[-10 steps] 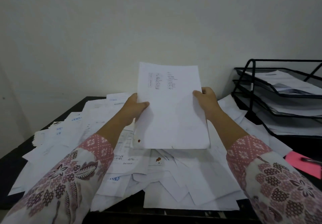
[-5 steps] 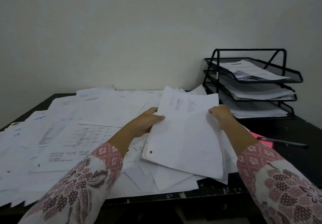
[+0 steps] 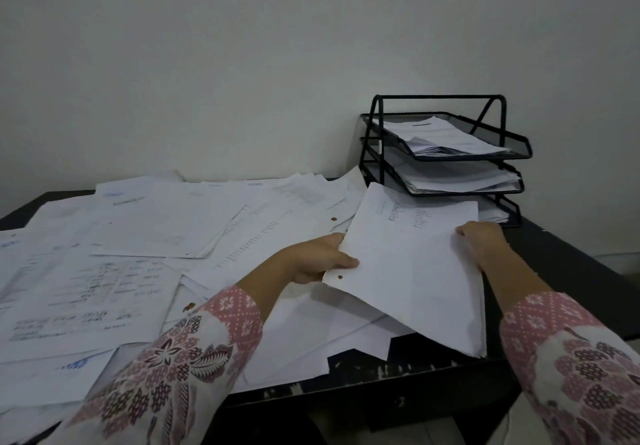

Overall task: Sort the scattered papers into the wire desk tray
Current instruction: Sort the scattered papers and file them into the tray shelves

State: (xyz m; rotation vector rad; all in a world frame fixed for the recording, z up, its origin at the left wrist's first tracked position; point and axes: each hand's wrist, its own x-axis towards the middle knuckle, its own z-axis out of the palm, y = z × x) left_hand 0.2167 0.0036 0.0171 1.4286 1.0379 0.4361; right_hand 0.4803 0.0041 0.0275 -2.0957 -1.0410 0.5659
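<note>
- The left hand [image 3: 317, 257] pinches the left edge of a thin stack of white sheets [image 3: 412, 271], thumb on top and fingers curled beneath.
- The right hand [image 3: 483, 240] grips the stack's right edge, fingers curled over the paper.
- The held sheets are tilted, lifted above the scattered papers [image 3: 156, 247], their far corner reaching toward the tray; small printed lines show near the top and a brown dot near the lower left corner.
- The black three-tier wire desk tray [image 3: 446, 158] stands at the far right of the dark tabletop [image 3: 571, 264], against the wall, and each tier already holds paper.
- Loose printed pages cover most of the tabletop's left and middle, overlapping one another.
- Both sleeves are floral, pink and white.
</note>
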